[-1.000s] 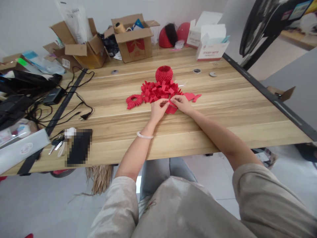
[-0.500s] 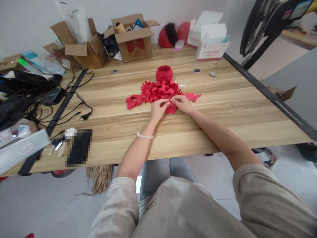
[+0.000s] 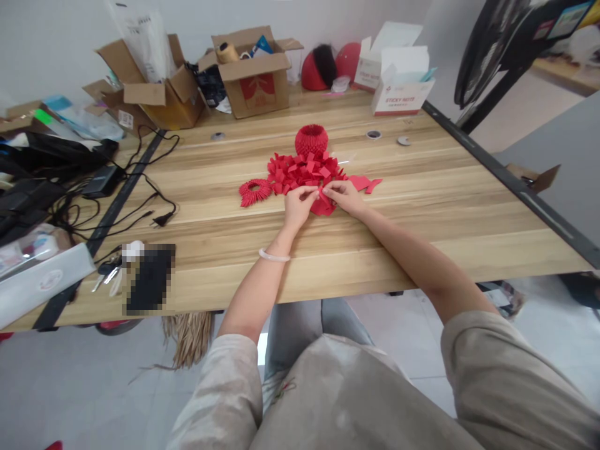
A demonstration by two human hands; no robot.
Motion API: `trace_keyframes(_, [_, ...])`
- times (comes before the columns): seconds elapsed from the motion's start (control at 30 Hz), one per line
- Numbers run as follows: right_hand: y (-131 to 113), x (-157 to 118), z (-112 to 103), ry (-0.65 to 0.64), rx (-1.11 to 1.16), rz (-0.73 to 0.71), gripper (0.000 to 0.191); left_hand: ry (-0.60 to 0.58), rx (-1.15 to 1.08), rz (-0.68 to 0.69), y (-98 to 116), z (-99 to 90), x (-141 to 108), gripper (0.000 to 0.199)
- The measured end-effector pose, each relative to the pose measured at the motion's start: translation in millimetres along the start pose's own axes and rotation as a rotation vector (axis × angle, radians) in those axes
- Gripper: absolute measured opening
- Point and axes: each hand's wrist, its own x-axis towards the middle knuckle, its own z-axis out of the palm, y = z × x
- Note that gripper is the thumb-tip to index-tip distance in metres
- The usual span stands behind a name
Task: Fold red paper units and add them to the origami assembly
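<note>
My left hand [image 3: 300, 203] and my right hand [image 3: 345, 196] meet over the table, thumbs and fingers pinching a small piece of red paper [image 3: 321, 193] between them. Flat red paper [image 3: 323, 209] lies just under my fingertips. Behind them spreads a heap of folded red paper pieces [image 3: 304, 170]. A round red bowl shape made of folded paper [image 3: 312, 140] stands past the heap. To the left lies a red ring of folded paper pieces [image 3: 255, 192]. More flat red paper [image 3: 360, 182] rests right of my right hand.
Cardboard boxes [image 3: 255, 81] and sticky note boxes [image 3: 403, 97] line the back of the wooden table [image 3: 445, 219]. Black cables with a plug [image 3: 163, 219] lie at the left, near keys [image 3: 110, 272] and a blurred dark item [image 3: 150, 278]. A fan [image 3: 487, 56] stands at the right.
The small red paper between my fingertips has turned a little and shows more of its face. My hands have barely shifted; all else stays put.
</note>
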Motion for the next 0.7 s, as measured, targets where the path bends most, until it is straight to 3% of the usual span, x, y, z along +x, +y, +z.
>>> trace_keyframes(0.17, [-1.0, -1.1, -1.7, -0.03, 0.01, -0.012, 0.036, -0.053, -0.145, -0.05, -6.1, 0.4, 3.1, 0.019])
trace_keyframes(0.7, [-3.8, -1.4, -0.4, 0.019, 0.025, 0.006, 0.042, -0.091, -0.124, -0.052, -5.7, 1.1, 0.9, 0.016])
